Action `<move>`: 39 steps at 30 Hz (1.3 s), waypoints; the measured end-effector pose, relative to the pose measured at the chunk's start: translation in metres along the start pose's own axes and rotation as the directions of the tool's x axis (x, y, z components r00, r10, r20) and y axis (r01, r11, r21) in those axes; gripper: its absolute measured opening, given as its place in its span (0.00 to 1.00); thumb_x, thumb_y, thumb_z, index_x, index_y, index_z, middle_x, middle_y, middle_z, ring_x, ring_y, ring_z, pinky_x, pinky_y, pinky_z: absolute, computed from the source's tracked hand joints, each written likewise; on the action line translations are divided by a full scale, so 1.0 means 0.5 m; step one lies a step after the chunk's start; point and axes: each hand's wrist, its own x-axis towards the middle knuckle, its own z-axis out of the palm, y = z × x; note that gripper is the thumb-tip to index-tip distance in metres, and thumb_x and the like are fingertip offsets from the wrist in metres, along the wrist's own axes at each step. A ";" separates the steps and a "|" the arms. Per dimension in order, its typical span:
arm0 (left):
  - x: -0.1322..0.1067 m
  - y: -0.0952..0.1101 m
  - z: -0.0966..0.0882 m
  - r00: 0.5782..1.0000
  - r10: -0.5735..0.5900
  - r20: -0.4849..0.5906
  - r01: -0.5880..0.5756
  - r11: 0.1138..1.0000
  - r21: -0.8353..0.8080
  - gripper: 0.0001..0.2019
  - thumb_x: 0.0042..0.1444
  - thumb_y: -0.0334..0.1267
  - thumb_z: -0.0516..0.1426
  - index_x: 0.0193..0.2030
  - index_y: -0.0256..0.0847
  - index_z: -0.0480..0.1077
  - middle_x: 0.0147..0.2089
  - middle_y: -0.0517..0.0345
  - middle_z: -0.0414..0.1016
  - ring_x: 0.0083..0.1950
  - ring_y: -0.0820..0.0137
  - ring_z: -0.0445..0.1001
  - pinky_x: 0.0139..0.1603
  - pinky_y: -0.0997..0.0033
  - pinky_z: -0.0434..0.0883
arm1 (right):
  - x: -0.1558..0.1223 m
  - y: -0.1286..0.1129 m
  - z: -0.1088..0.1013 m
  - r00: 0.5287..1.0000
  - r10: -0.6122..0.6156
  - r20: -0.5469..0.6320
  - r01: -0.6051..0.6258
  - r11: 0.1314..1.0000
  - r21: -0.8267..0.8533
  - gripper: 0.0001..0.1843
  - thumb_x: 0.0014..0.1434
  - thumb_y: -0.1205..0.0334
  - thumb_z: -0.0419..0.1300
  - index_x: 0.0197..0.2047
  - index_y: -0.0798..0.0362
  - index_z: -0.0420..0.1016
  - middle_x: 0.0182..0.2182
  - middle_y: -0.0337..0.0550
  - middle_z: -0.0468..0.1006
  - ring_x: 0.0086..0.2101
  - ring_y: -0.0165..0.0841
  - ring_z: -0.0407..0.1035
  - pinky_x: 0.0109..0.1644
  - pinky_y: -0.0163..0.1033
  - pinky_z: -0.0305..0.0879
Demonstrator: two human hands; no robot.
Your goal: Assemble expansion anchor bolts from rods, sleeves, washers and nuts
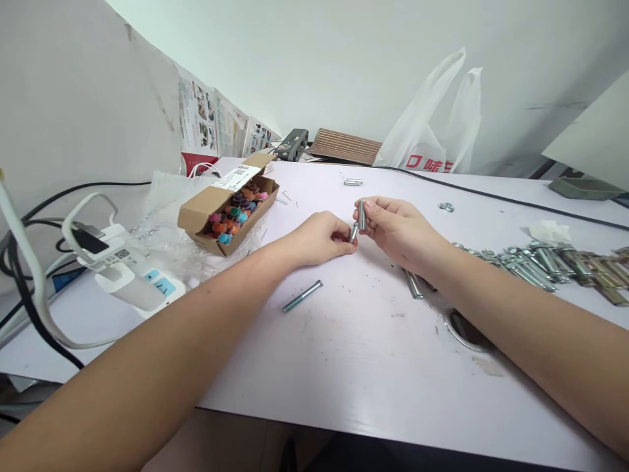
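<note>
Over the middle of the white table, my left hand (325, 237) pinches a short shiny metal piece (354, 231), perhaps a bolt end; my fingers cover much of it. Close beside it, my right hand (393, 219) grips a silver metal sleeve (362, 215) upright between thumb and fingers. The two pieces nearly meet; whether they touch I cannot tell. A long bolt (302, 296) lies below my left hand. Under my right wrist, another metal cylinder (415, 286) is partly hidden. Small metal sleeves (353, 182) lie farther back, and a few nuts (445, 207) rest to the right.
Several silver and brass-coloured bolts (545, 265) spread across the right side. A cardboard box (199, 213) of colourful capped bottles stands left, on clear plastic wrap. A power strip (142, 282) with cables occupies the far left. A white plastic bag (432, 131) and black cable (466, 192) are behind.
</note>
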 end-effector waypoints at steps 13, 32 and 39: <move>-0.098 0.154 -0.059 0.811 -0.557 0.181 0.411 0.761 0.501 0.53 0.21 0.59 0.69 0.61 0.44 0.68 0.57 0.38 0.73 0.48 0.47 0.73 0.35 0.65 0.65 | -0.109 -0.105 0.029 0.960 -0.272 0.065 0.228 0.626 -0.746 0.12 0.69 0.54 0.50 0.35 0.47 0.68 0.28 0.42 0.70 0.28 0.35 0.63 0.30 0.43 0.60; -0.066 0.069 -0.131 0.604 -0.793 -0.075 0.614 0.404 0.678 0.07 0.42 0.41 0.60 0.28 0.41 0.73 0.31 0.41 0.78 0.29 0.53 0.74 0.31 0.57 0.66 | -0.055 0.036 0.028 0.836 -0.020 0.548 0.523 0.328 -0.787 0.10 0.70 0.63 0.47 0.40 0.55 0.67 0.38 0.50 0.72 0.37 0.37 0.60 0.47 0.46 0.59; -0.072 0.145 -0.089 0.668 -0.706 -0.236 0.645 0.390 0.657 0.31 0.47 0.37 0.58 0.60 0.34 0.68 0.45 0.34 0.75 0.41 0.47 0.75 0.36 0.56 0.69 | -0.043 0.019 0.008 0.938 -0.089 0.336 0.321 0.595 -0.737 0.08 0.69 0.62 0.49 0.40 0.54 0.66 0.38 0.48 0.73 0.38 0.36 0.65 0.44 0.43 0.62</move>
